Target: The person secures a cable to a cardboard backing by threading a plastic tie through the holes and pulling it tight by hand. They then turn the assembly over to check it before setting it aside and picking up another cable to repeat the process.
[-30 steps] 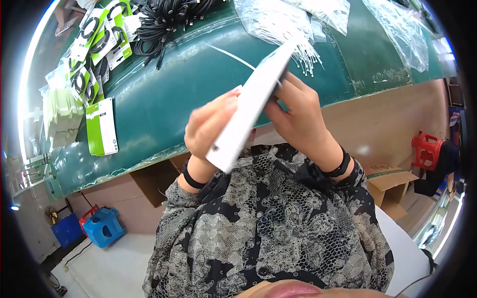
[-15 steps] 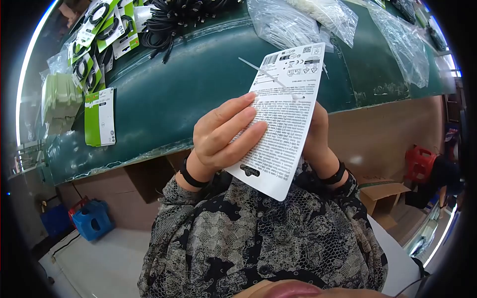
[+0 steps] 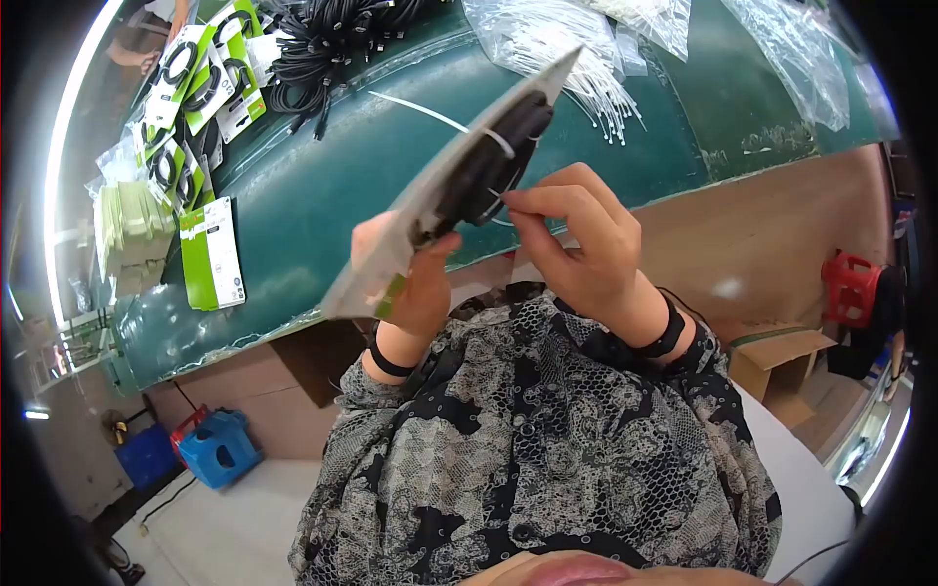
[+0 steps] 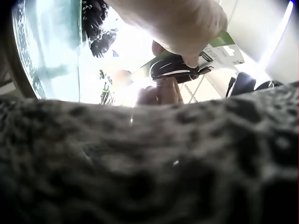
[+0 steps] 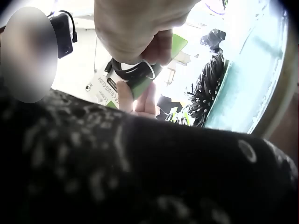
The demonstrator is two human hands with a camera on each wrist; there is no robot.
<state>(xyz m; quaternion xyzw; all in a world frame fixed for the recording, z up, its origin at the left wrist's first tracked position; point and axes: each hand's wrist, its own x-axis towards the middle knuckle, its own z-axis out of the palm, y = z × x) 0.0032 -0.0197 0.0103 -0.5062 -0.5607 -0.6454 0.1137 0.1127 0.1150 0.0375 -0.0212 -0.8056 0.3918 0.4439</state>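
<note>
My left hand [image 3: 425, 293] grips a packaging card [image 3: 376, 278], thumb on the front and fingers behind. The card is tilted almost edge-on in the head view. A coiled black cable [image 3: 500, 161] lies against its front, with white cable ties round it. One thin white tie tail [image 3: 420, 109] sticks out past the card's back. My right hand [image 3: 586, 249] pinches a white cable tie at the coil's near side between thumb and forefinger. In the right wrist view, the card [image 5: 100, 91] shows printed text next to the black coil [image 5: 133, 72].
Loose white cable ties [image 3: 601, 103] spill from a clear bag on the green table [image 3: 303, 210]. Black cables [image 3: 327, 49] lie at the back. At left are carded cables [image 3: 200, 88], a stack of cards [image 3: 132, 230] and a single green-white card [image 3: 213, 254].
The card has turned from its printed back at half a second ago to nearly edge-on, showing the coil. My right hand has come from behind the card to the coil's tie.
</note>
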